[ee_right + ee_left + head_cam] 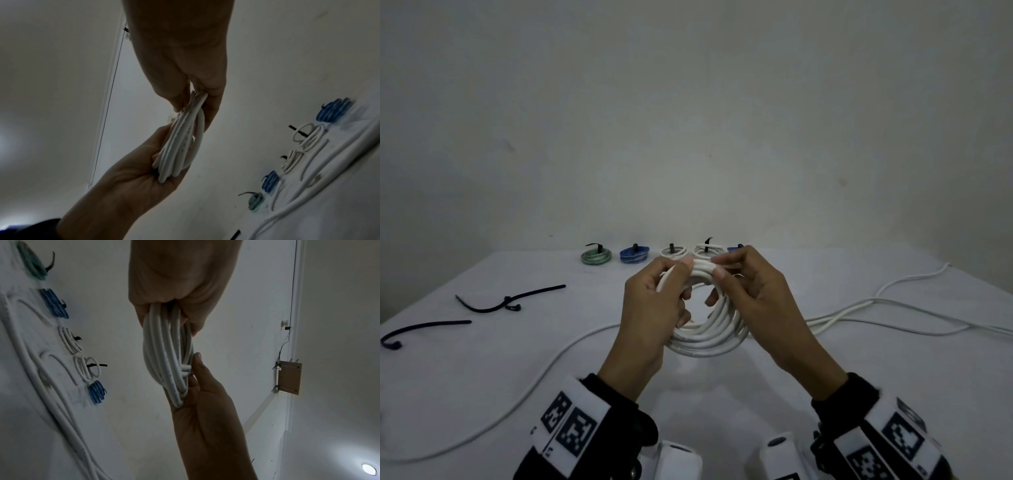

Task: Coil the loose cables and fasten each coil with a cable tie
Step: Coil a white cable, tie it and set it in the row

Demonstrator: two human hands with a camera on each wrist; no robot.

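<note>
A coil of thick white cable (pixel 709 339) is held upright above the middle of the table. My left hand (pixel 654 298) grips its upper left side, fingers curled through the loop. My right hand (pixel 746 291) pinches the top right of the coil, thumb in front. In the left wrist view, my left hand (pixel 174 288) clamps the strands (pixel 164 353) from above and the right hand (pixel 205 402) holds them from below. The right wrist view shows the right hand (pixel 195 65) and left hand (pixel 133 170) on the same bundle (pixel 180 146). Two loose black cable ties (pixel 510 301) (pixel 421 330) lie at the left.
Several tied coils line the table's back edge: green (pixel 595 256), blue (pixel 634 255), two white (pixel 673 251) (pixel 707 250), and another blue (pixel 736 248) partly behind my right fingers. Loose white cable trails left (pixel 517 383) and right (pixel 893 308) across the table.
</note>
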